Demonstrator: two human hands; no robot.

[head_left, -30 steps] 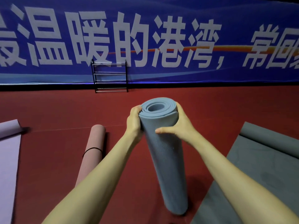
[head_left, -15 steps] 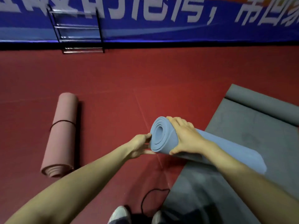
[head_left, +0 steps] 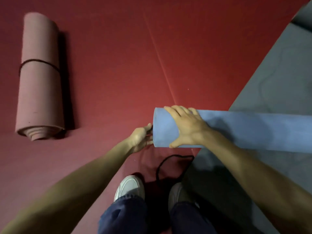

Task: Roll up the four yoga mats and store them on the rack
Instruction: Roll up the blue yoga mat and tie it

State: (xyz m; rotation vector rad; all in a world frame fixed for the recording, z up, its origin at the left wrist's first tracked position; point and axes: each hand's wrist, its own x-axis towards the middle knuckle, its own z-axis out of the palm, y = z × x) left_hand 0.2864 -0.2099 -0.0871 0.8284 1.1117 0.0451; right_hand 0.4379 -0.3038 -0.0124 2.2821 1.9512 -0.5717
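Note:
A rolled blue yoga mat (head_left: 244, 130) lies level in front of me, running off to the right over the edge of a flat grey mat (head_left: 278, 81). My right hand (head_left: 187, 127) grips the roll from above near its left end, fingers over the far side and thumb on the near side. The fingertips of my left hand (head_left: 140, 139) touch the roll's left end face. A pink mat (head_left: 39, 92) lies rolled on the floor at the left, with a black band (head_left: 38, 62) around it. The rack is out of view.
A loose black loop of cord (head_left: 168, 164) lies on the red floor (head_left: 118, 65) just below the blue roll, at the grey mat's corner. My two white shoes (head_left: 130, 186) stand right behind it. The grey mat's far end is curled up at the top right.
The blue roll went from standing upright to lying level and low over the floor. My view tipped down, so the rack and banner left the frame. My left hand moved to the roll's end.

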